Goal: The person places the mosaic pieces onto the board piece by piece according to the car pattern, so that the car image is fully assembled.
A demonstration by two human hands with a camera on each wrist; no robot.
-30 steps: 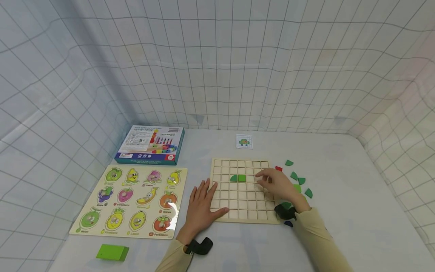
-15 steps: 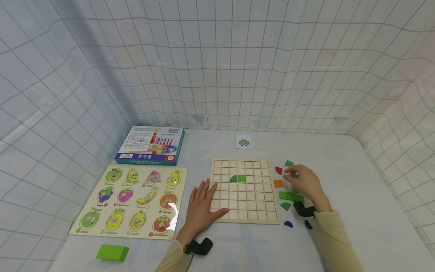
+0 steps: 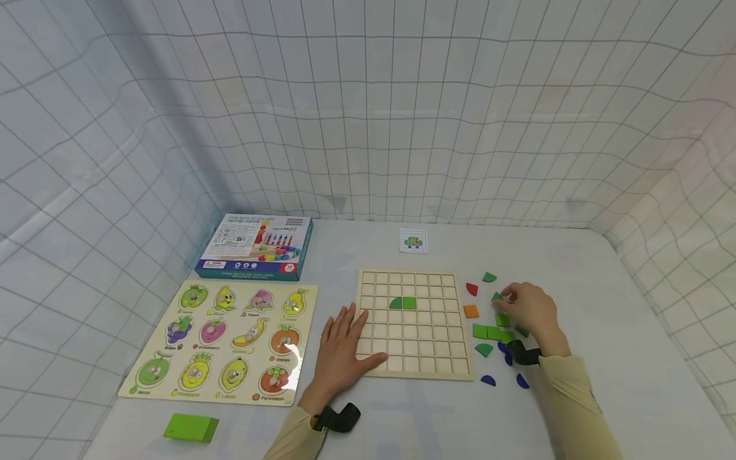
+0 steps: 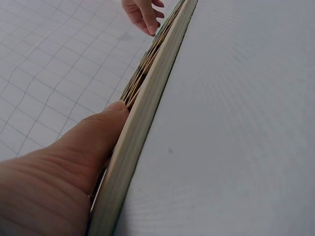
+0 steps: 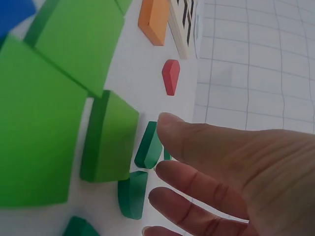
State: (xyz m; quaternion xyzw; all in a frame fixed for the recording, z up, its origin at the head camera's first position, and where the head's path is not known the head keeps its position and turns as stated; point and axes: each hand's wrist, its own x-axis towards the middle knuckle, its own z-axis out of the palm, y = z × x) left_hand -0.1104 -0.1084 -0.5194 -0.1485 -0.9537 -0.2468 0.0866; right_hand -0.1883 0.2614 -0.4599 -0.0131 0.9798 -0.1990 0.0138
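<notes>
My left hand (image 3: pixel 339 361) rests with spread fingers on the left edge of a wooden grid board (image 3: pixel 425 346). In the left wrist view its thumb (image 4: pixel 93 137) presses against the board's edge. A green quarter-circle tile (image 3: pixel 396 303) and a light green square tile (image 3: pixel 409 303) sit side by side in the grid. To the right of the board, my right hand (image 3: pixel 530 312) reaches down to a dark green quarter-circle tile (image 5: pixel 149 145). The thumb tip overlaps that tile in the right wrist view, with the other fingers loosely bent beside it.
Around the right hand lie a red quarter-circle (image 3: pixel 471 289), an orange square (image 3: pixel 471 311), light green squares (image 3: pixel 493 333) and blue half-circles (image 3: pixel 488 380). A pattern card (image 3: pixel 413 241) lies behind the board. Leftward are a fruit puzzle (image 3: pixel 309 303), a box (image 3: pixel 253 246) and a green block (image 3: pixel 191 427).
My right hand has moved from over the board's right side to the loose tiles, uncovering the orange square and several others. The left hand has stayed put.
</notes>
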